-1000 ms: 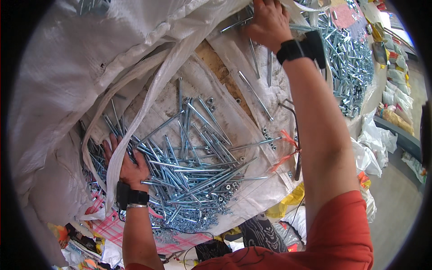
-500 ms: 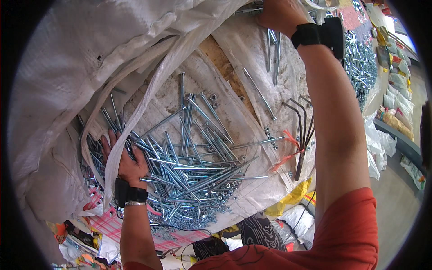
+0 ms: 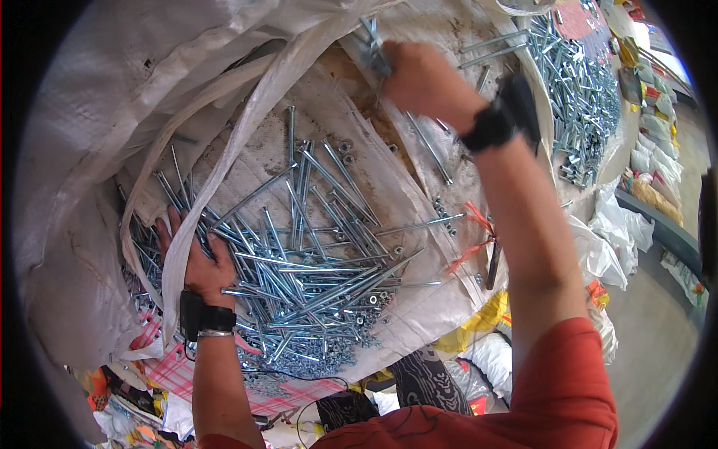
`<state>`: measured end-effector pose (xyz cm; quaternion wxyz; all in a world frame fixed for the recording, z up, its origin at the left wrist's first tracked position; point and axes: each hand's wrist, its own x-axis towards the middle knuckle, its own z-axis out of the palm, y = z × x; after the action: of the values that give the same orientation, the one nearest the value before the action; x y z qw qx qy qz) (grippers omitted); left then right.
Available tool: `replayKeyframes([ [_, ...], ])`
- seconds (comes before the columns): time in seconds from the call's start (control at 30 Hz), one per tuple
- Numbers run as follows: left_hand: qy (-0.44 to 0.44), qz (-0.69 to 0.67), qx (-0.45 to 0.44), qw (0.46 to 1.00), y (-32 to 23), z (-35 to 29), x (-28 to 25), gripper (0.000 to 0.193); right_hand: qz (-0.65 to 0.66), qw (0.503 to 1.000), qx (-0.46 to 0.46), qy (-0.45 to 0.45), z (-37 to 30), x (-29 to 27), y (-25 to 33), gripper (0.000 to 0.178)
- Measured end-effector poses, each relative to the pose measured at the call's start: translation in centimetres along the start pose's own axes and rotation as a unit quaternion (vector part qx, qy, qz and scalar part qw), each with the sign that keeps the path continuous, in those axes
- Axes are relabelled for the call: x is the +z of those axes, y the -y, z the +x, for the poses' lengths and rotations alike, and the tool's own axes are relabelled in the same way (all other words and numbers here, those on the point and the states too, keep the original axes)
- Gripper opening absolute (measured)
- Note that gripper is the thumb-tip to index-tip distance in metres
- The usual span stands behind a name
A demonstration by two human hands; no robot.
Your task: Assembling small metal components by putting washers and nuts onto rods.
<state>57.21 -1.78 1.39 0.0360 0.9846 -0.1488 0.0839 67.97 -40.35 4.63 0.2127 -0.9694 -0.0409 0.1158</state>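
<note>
My right hand (image 3: 425, 82), slightly blurred, is closed around several silvery bolts (image 3: 374, 51) at the upper middle, above the pale woven sheet (image 3: 441, 280). Their shafts stick out past its far side. At the left, my left hand (image 3: 205, 258) rests with spread fingers on the edge of a heap of long bolts (image 3: 299, 258). A white strap (image 3: 228, 157) crosses in front of part of its fingers. Small nuts (image 3: 321, 355) lie thickly at the heap's near edge. A long loose bolt (image 3: 430, 153) lies on the sheet near my right forearm.
A large white woven sack (image 3: 134, 97) bulges at the left. Shorter bolts (image 3: 583, 97) are piled at the upper right. Orange string (image 3: 479, 217) ties a dark rod (image 3: 491, 263) beside my right arm. Plastic bags (image 3: 628, 221) stand by the grey floor (image 3: 643, 337).
My right hand has come from the far edge toward me and to the left, with bolts now showing in it. The left hand stays on the heap. My right forearm now covers the bent dark rods.
</note>
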Motion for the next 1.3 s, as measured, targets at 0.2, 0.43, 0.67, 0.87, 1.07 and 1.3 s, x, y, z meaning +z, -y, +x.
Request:
replayKeyframes([
  [0.2,-0.013,0.014,0.015,1.0,0.7,-0.1,0.0,0.053,0.113,0.992,0.03,0.055,-9.8,1.9,10.2,0.024],
  [0.43,-0.01,0.012,0.007,1.0,1.1,-0.2,0.0,0.053,0.215,0.973,-0.081,-0.002,-14.6,2.5,12.0,0.041],
  [0.67,-0.024,-0.005,0.014,1.0,-0.2,0.2,0.7,0.054,-0.393,0.88,-0.095,-0.25,-6.4,-2.8,-9.6,0.039],
  [0.87,-0.025,0.024,0.031,0.999,1.3,-0.2,0.5,0.054,-0.314,0.935,-0.086,-0.14,-3.0,-4.0,-8.5,0.022],
  [1.07,-0.027,0.012,0.008,1.0,1.1,-0.2,0.3,0.055,-0.299,0.95,-0.085,0.034,-3.7,-6.2,-8.4,0.025],
  [1.3,0.0,0.017,0.012,1.0,1.3,-0.3,0.7,0.057,-0.235,0.962,0.017,0.137,-5.6,-8.4,-3.1,0.027],
])
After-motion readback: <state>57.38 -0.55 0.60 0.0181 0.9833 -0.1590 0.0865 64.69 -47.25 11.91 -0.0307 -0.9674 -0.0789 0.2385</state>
